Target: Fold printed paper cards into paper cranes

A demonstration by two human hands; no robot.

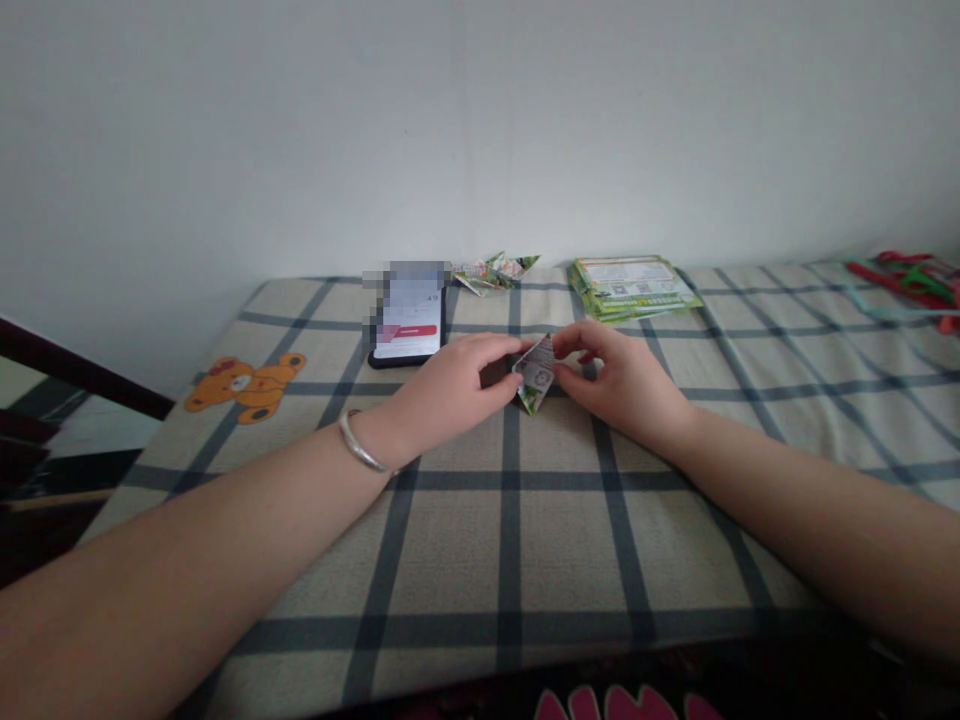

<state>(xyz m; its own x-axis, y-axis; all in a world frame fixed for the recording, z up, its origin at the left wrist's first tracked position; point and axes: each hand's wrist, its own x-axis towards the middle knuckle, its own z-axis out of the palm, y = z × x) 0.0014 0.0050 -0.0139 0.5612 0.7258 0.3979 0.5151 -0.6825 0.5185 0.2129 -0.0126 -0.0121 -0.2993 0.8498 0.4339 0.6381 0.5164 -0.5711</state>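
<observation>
A small folded piece of printed paper [538, 374], grey-white with green at its lower tip, is held a little above the checked cloth. My left hand [469, 382], with a silver bangle at the wrist, pinches its left edge between thumb and fingers. On the opposite edge, the thumb and fingertips of my right hand [611, 368] close on the paper too. Beyond my hands, several folded paper pieces [495, 272] of similar print lie near the wall. A stack of green-edged printed sheets [634, 285] rests to their right.
A phone [409, 320] with a lit screen stands left of the folded pieces. The checked tablecloth [450, 560] bears a bear picture [246, 385] at the left. Red and green strips [911, 285] lie at the far right. A white wall [480, 130] rises behind the table.
</observation>
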